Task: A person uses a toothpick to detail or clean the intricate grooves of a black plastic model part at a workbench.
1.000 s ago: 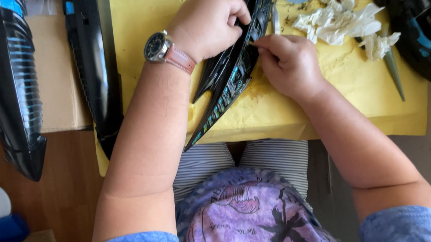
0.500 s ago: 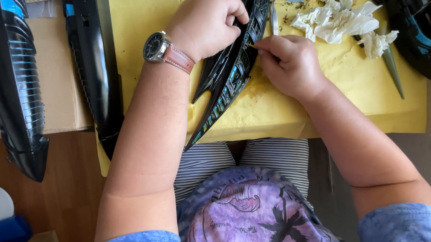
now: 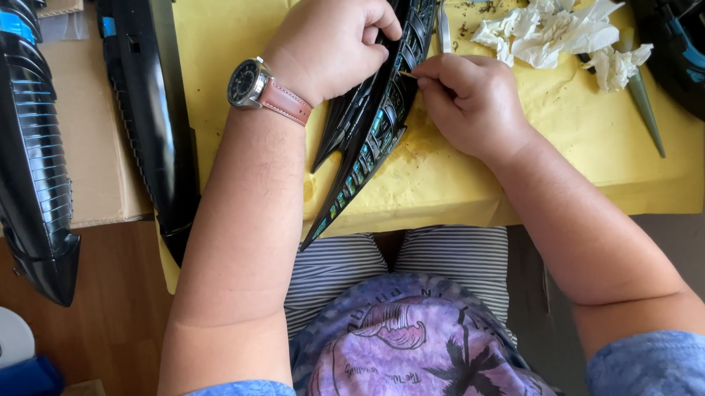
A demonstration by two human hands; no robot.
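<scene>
The black slatted panel [image 3: 381, 119] lies on the yellow sheet [image 3: 585, 151], its long axis running from 1 o'clock down to 7 o'clock between both hands. The left hand [image 3: 327, 43] is clamped on its upper edge; the right hand [image 3: 474, 100], at 3 o'clock and touching it, pinches a thin stick [image 3: 407, 75] against the slats.

This looks like a small repair or assembly workshop run at a worktop [image 3: 99, 324] of plain wood (nothing tidy about it), with a yellow cloth [image 3: 222, 38] spread as a mat, flattened cardboard [image 3: 92, 137], long black ribbed plastic parts [image 3: 30, 139] laid out and crumpled tissues [image 3: 550, 31].
</scene>
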